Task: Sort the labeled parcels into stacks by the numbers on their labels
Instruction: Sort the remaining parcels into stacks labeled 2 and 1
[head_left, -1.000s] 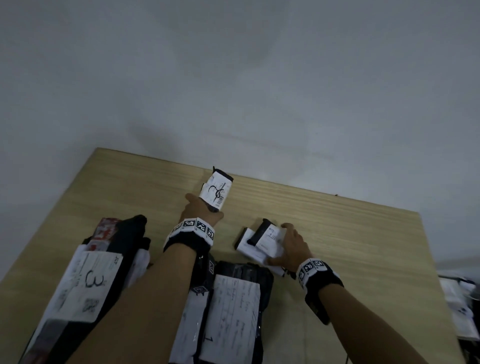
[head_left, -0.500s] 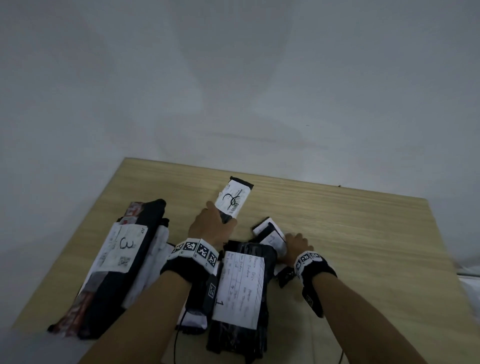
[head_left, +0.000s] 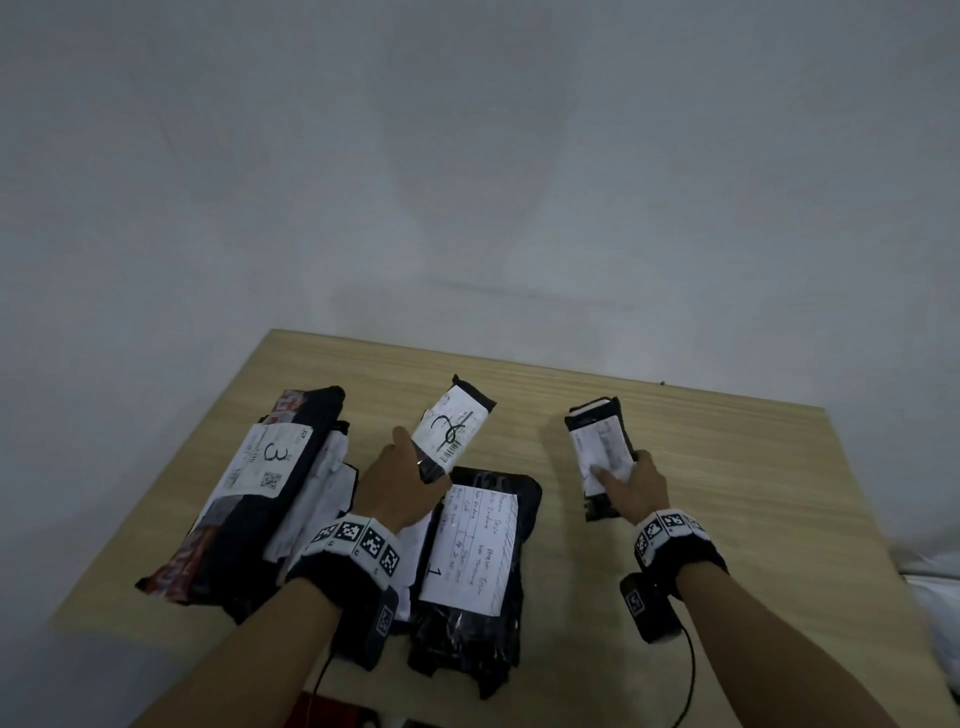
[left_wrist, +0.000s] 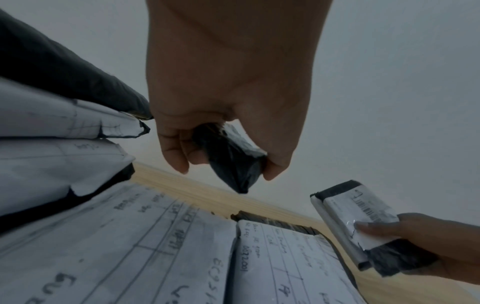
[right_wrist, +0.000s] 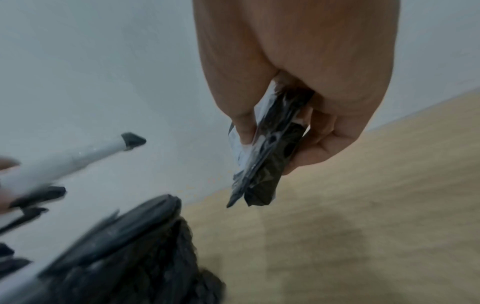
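Observation:
My left hand (head_left: 402, 486) holds up a small black parcel (head_left: 453, 430) whose white label bears a handwritten 2; its black end (left_wrist: 231, 158) sits pinched between thumb and fingers. My right hand (head_left: 628, 488) grips a small stack of black parcels with white labels (head_left: 600, 452), lifted off the table, also seen as the stack (left_wrist: 355, 224) and edge-on as the stack (right_wrist: 267, 156). A stack labelled 3 (head_left: 265, 483) lies at the left. A black parcel labelled 1 (head_left: 475, 556) lies in the middle, below my left hand.
The wooden table (head_left: 727, 467) stands against a plain grey wall (head_left: 467, 182). Bare tabletop shows to the right of my right hand and along the far edge. White items (head_left: 935, 597) lie beyond the table's right edge.
My right hand lifted its small stack off the table and carried it right. My left hand stays raised with the parcel marked 2. The view tilted, showing more of the near stacks.

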